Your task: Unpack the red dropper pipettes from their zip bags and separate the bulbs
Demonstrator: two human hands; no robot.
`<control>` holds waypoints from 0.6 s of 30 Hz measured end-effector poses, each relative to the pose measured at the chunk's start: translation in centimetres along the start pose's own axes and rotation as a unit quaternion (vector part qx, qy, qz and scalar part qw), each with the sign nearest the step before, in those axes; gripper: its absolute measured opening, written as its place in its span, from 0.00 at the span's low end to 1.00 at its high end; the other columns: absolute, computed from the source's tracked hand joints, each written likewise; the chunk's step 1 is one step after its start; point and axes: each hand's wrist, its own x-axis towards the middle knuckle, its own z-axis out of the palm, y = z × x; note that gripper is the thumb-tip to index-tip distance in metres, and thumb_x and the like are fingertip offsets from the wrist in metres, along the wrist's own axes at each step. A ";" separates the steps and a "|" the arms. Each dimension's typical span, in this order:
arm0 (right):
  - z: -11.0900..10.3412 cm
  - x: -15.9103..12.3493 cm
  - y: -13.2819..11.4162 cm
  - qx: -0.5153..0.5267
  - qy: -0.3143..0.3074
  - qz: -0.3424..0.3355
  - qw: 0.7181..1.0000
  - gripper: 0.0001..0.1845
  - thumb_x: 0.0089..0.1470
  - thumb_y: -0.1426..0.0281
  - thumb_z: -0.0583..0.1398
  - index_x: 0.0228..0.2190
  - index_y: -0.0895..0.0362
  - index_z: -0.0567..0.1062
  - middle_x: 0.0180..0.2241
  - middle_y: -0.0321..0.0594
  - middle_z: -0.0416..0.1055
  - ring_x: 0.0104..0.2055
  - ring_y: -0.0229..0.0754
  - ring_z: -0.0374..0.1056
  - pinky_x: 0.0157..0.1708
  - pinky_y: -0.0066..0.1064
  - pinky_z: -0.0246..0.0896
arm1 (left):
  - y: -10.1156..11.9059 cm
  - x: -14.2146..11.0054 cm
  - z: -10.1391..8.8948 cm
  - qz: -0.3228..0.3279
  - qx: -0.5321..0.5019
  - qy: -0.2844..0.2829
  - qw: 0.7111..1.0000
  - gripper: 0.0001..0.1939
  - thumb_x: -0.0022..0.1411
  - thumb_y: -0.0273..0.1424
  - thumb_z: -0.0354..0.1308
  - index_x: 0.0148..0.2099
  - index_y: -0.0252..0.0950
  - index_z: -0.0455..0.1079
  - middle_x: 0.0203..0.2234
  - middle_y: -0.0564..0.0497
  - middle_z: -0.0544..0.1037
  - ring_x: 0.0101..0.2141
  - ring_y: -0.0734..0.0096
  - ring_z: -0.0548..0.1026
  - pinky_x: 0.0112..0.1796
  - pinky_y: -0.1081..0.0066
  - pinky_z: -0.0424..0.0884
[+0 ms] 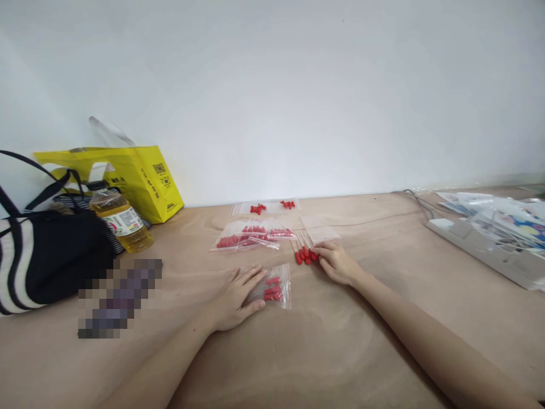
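My left hand (234, 298) lies with fingers spread over one end of a clear zip bag (286, 287), which has a few red-tipped pieces (272, 288) inside. To the right of it, my right hand (338, 262) has its fingers closed at the edge of a loose group of red-tipped sticks (303, 254). Their thin pale stems point away from me, and the fingers partly cover the rightmost red tip. Just beyond those stems is a flat clear bag (320, 230) with no red pieces showing in it.
Filled clear bags (242, 236) overlap beyond my hands, with more red pieces (258, 209) near the wall. At left stand a yellow bag (155, 182), an oil bottle (123, 221) and a black bag (63, 255). A white tray-like piece (485, 253) and plastic packets (506, 213) lie right.
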 end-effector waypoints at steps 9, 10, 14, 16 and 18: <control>-0.1 0.0 -7.0 0.008 -0.050 -0.022 0.998 0.06 0.48 0.68 0.56 0.30 0.52 0.73 0.28 0.36 0.69 0.35 0.40 0.60 0.37 0.35 0.43 | 0.6 0.9 0.8 0.013 -0.003 0.023 1.000 0.30 0.60 0.47 0.40 0.61 0.41 0.45 0.59 0.47 0.51 0.58 0.61 0.47 0.55 0.51 0.41; 0.2 0.1 -7.4 0.016 -0.054 -0.014 0.998 0.06 0.48 0.67 0.56 0.28 0.52 0.73 0.27 0.36 0.69 0.34 0.39 0.60 0.37 0.34 0.42 | 0.6 0.9 0.8 0.014 -0.003 0.025 1.000 0.29 0.60 0.47 0.41 0.60 0.41 0.46 0.59 0.47 0.52 0.58 0.61 0.47 0.55 0.51 0.41; 1.0 0.1 -7.2 0.061 -0.006 0.084 0.995 0.06 0.49 0.71 0.54 0.26 0.56 0.71 0.26 0.35 0.70 0.32 0.36 0.61 0.36 0.32 0.43 | 0.6 0.9 0.8 0.013 -0.005 0.030 0.999 0.29 0.60 0.47 0.41 0.60 0.41 0.46 0.59 0.47 0.52 0.58 0.61 0.49 0.55 0.51 0.42; 0.9 0.0 -6.7 0.071 0.006 0.121 0.990 0.06 0.47 0.75 0.54 0.27 0.56 0.70 0.27 0.33 0.70 0.32 0.36 0.61 0.35 0.31 0.43 | 0.7 0.9 0.8 0.009 -0.006 0.025 1.000 0.29 0.60 0.47 0.41 0.60 0.41 0.46 0.59 0.47 0.52 0.58 0.61 0.48 0.55 0.51 0.41; 0.7 -0.2 -6.4 0.064 -0.003 0.124 0.990 0.05 0.43 0.75 0.56 0.26 0.55 0.71 0.27 0.32 0.70 0.33 0.37 0.61 0.35 0.32 0.42 | 0.7 0.9 0.7 0.006 -0.005 0.021 1.000 0.29 0.60 0.47 0.40 0.60 0.41 0.46 0.59 0.47 0.52 0.58 0.62 0.48 0.56 0.51 0.41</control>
